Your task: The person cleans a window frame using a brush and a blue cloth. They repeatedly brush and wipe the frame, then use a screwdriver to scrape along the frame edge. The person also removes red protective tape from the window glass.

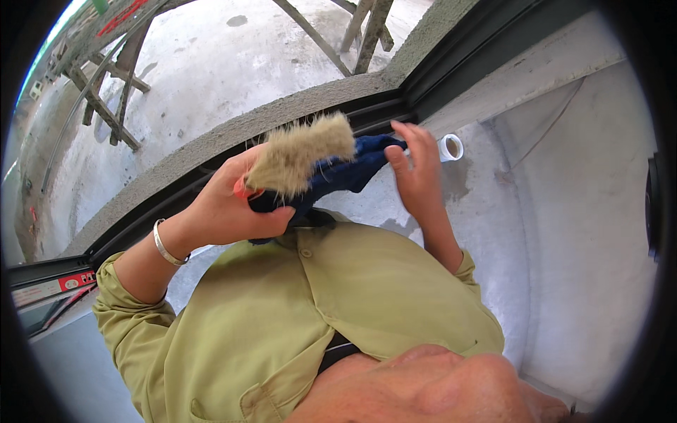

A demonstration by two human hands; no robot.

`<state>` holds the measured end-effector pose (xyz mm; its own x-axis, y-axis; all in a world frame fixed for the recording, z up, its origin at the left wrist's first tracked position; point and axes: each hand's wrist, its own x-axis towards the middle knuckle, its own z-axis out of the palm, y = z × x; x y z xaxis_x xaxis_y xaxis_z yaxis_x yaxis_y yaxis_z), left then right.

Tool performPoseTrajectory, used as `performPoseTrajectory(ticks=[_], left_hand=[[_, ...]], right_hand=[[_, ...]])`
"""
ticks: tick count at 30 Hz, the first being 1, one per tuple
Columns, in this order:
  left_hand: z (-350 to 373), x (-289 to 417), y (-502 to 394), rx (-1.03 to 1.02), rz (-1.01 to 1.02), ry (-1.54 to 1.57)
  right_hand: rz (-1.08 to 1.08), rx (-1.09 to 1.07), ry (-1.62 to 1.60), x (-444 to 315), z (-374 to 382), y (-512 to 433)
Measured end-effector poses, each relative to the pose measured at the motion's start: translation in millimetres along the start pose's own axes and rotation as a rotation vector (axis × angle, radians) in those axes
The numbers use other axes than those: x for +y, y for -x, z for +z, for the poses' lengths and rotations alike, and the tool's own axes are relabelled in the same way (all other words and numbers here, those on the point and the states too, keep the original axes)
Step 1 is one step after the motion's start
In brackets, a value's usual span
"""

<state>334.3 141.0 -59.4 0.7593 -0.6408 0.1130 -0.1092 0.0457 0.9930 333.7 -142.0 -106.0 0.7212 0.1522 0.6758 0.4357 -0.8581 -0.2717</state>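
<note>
My left hand (225, 206), with a bracelet at the wrist, grips a flat brush (307, 153) with shaggy beige bristles and an orange part near the fingers. The same hand also clasps a dark blue cloth (338, 177), which stretches rightward beneath the bristles. At the cloth's far end is my right hand (415, 169), its thumb and fingers spread around the tip. Whether those fingers pinch the fabric cannot be made out. Just below and behind both hands runs a black metal window frame (370, 119).
Beyond the frame lies a rough concrete sill (211, 129), with wooden trestles (106, 100) on a concrete floor outside. A white cup (450, 147) with brownish contents stands right of my right hand. A pale wall (576, 185) rises at the right. A red-and-white label (69, 284) shows lower left.
</note>
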Motion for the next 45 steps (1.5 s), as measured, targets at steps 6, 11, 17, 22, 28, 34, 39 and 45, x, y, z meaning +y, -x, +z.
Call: performPoseTrajectory(ticks=[6, 11, 17, 22, 28, 34, 39, 45], left_hand=[[-8, -10, -4, -0.152, 0.083, -0.284], [0, -8, -22, -0.037, 0.073, -0.127], [-4, 7, -50, 0.030, -0.106, -0.275], [3, 10, -82, 0.038, -0.239, -0.253], [10, 16, -99, 0.021, -0.275, -0.256], [11, 28, -113, 0.002, -0.342, -0.260], [34, 18, -123, 0.010, -0.274, -0.124], [30, -1, -104, 0.001, -0.333, -0.144]], right_hand=[[1.139, -0.168, -1.451, 27, 3, 39], [1.267, -0.078, -1.593, 46, 5, 40], [0.201, 0.260, -0.280, 18, 11, 36], [-0.297, 0.117, -0.125, 2, 5, 21], [-0.182, 0.185, -0.353, 2, 43, -20], [-0.125, 0.184, -0.634, 8, 70, -34], [0.017, 0.259, -0.649, 18, 65, -26], [-0.198, 0.206, -0.616, 31, 73, -23]])
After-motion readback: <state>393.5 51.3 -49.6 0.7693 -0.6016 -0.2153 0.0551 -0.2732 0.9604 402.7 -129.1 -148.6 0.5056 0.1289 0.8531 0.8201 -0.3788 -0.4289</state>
